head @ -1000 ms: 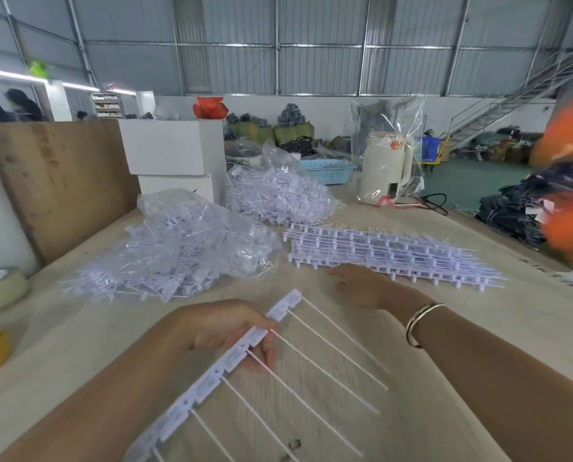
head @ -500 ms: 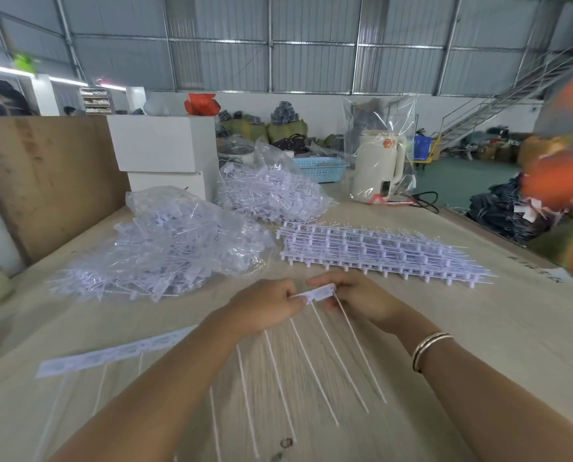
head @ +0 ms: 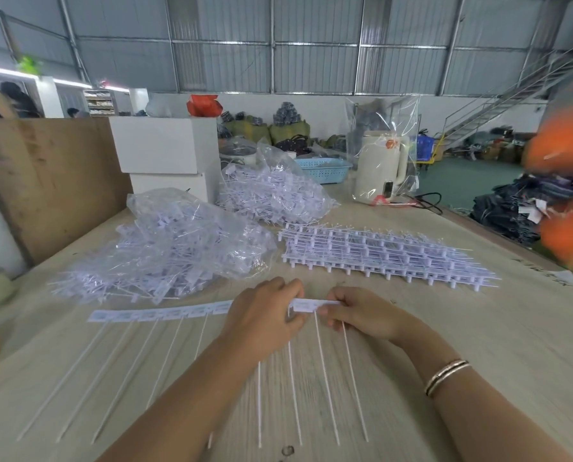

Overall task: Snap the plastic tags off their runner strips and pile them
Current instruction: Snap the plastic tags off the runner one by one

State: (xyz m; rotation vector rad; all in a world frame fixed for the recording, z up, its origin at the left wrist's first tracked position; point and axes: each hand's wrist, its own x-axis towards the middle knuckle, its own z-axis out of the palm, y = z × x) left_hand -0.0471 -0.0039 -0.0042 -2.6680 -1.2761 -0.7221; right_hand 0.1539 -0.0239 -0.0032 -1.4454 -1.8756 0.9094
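Step in hand: by my reading, snapping the end tags (head: 306,305) off the runner strip (head: 160,313), which lies flat along the near part of the tabletop (head: 478,328), parallel to the near edge, tails pointing toward the person.
How to do it well: keep both grips right up against the joint between tags, so the bend falls on the joint and not on a tag body; a short twist there should part it cleanly, I judge.
Support: letting the long free part of the strip rest on the tabletop should stop its weight from pulling the break askew.
Left hand: the left hand (head: 265,311) sits palm down over the strip, fingers curled round it just left of the gap; the strip runs out from under it toward the left edge.
Right hand: the right hand (head: 358,313) pinches the short end section between thumb and curled fingers, knuckles up, close to the left hand but with bare tag showing between them.
Forearms: both come in from the near edge and converge on the strip.
Pile: loose tags (head: 165,255) lie heaped under clear plastic toward the far left.
Stock: a stack of unbroken strips (head: 378,255) lies beyond the hands, toward the right.
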